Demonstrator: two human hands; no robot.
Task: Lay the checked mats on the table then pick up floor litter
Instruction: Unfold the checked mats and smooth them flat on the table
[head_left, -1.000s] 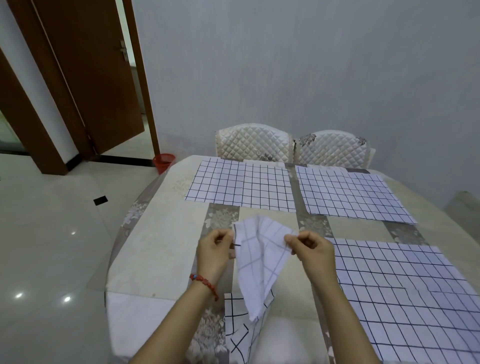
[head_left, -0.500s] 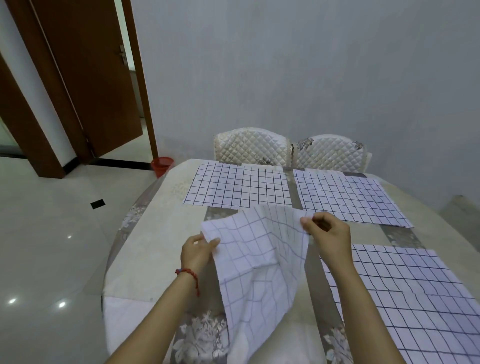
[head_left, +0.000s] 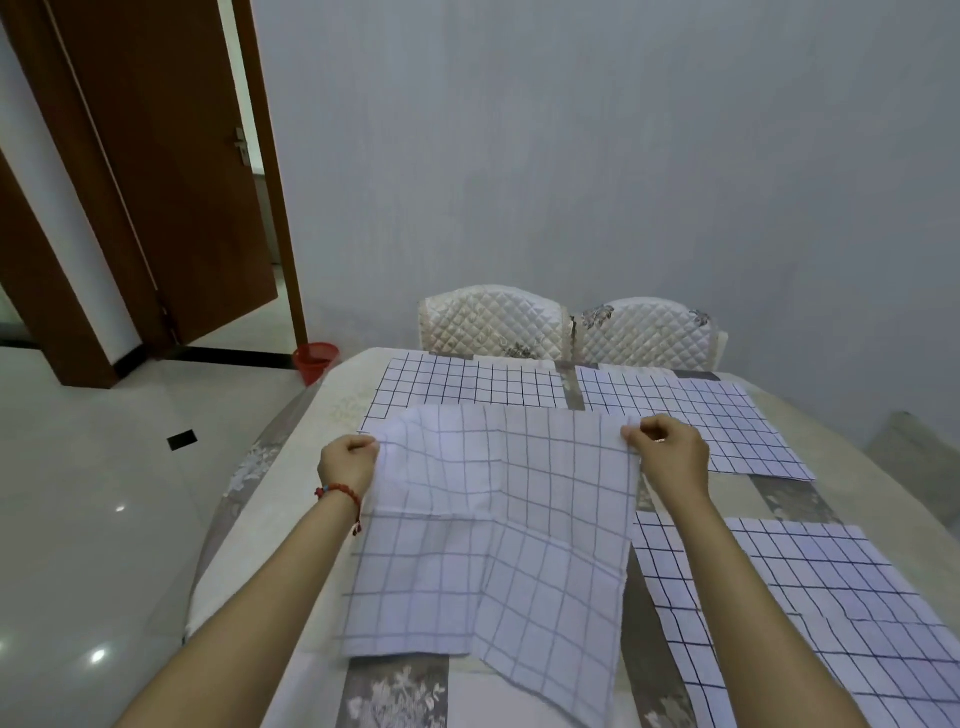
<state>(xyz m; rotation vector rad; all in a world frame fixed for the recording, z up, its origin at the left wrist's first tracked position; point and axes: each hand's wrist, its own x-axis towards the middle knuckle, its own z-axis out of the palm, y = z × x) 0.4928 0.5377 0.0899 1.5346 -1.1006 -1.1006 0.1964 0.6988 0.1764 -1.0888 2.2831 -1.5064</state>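
Observation:
I hold a white checked mat (head_left: 493, 530) spread out above the near left part of the table (head_left: 291, 519). My left hand (head_left: 349, 463) grips its far left corner. My right hand (head_left: 670, 454) pinches its far right corner. The mat hangs creased, with its near right corner drooping toward the table's front. Three more checked mats lie flat: one at the far left (head_left: 467, 384), one at the far right (head_left: 717, 421), one at the near right (head_left: 810, 613).
Two quilted white chairs (head_left: 493, 322) stand behind the table against the grey wall. A red bin (head_left: 314, 358) sits on the floor by the open brown door (head_left: 171, 171). A small dark piece (head_left: 182, 439) lies on the glossy floor to the left.
The folded mat has been opened out. My hands moved apart and forward, stretching it wide over the table.

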